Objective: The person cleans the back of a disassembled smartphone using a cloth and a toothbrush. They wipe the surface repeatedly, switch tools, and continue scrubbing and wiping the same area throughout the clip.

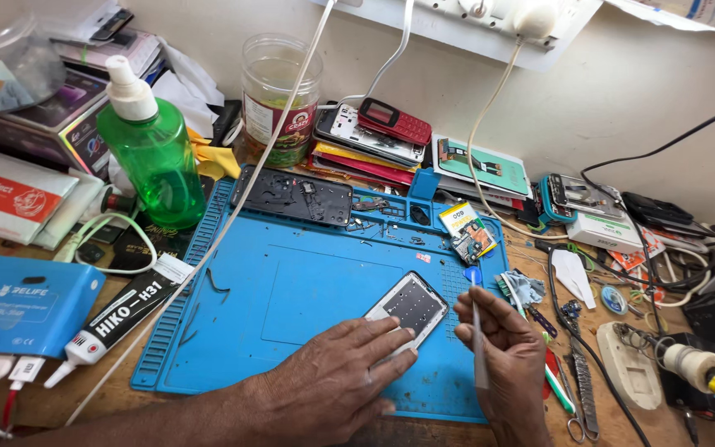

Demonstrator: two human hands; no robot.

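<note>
1. A clear jar [279, 99] stands at the back against the wall, holding a low layer of small mixed bits I cannot make out. Left of it is a green bottle [152, 153] with a white nozzle, part full of clear liquid.
2. A tray strip along the far edge of the blue mat [308, 290] holds a few screws and small parts, too tiny to count.
3. One phone [407, 308] lies face down on the mat, tilted, near the mat's right half. The left hand [337, 377] lies flat with its fingers [386, 338] pressing on the phone's near end; it pins rather than clasps.
4. The right hand [502, 348] is closed on a thin tool [477, 327] with a blue tip, held upright just right of the phone and not touching it.
5. Counted: one black back frame [295, 197] at the mat's far edge, one red keypad phone [395, 122] on a stack behind, one black-and-white glue tube [113, 319] left of the mat, one blue box [22, 302] at far left.
6. Open room: the mat's middle and left are mostly bare. Its right edge is crowded by tweezers [577, 364] and cables [664, 273]; a white cord [233, 215] crosses the mat's left edge.
</note>
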